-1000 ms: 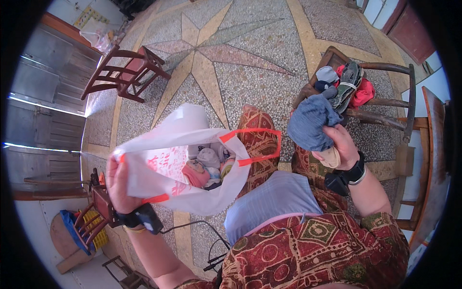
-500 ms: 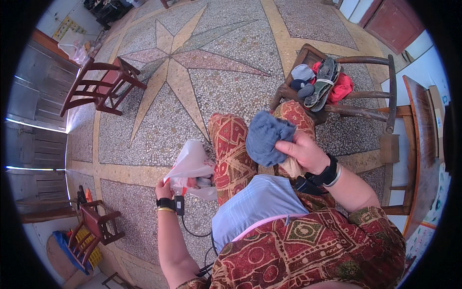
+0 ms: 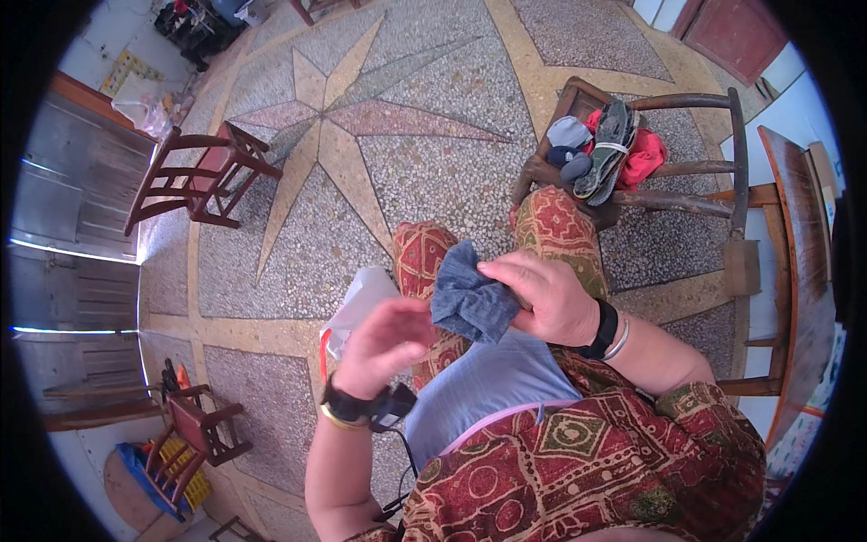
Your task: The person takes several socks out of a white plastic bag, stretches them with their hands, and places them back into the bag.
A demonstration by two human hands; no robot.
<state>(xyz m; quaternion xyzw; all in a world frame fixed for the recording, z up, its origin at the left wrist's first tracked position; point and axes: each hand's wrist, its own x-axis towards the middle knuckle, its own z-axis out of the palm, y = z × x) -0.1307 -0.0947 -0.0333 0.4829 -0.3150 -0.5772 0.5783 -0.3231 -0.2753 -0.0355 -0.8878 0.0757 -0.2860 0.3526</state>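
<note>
Blue cloth [image 3: 471,303] held up over the lap, bunched, w/ right hand [image 3: 546,298] closed on its right edge. Left hand [image 3: 388,343] just left of it, fingers curled, touching or nearly so; grip can't be told. White bag [image 3: 357,307] behind left hand, maybe hanging from it. Judging: cloth not yet folded or bagged. More clothes [image 3: 601,154] wait on chair [image 3: 686,181], well beyond right hand.

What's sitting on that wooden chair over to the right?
The wooden chair holds a heap: a red cloth, dark sandals lying on top, and grey and dark blue bundles beside them. Anything underneath the heap is hidden.
</note>
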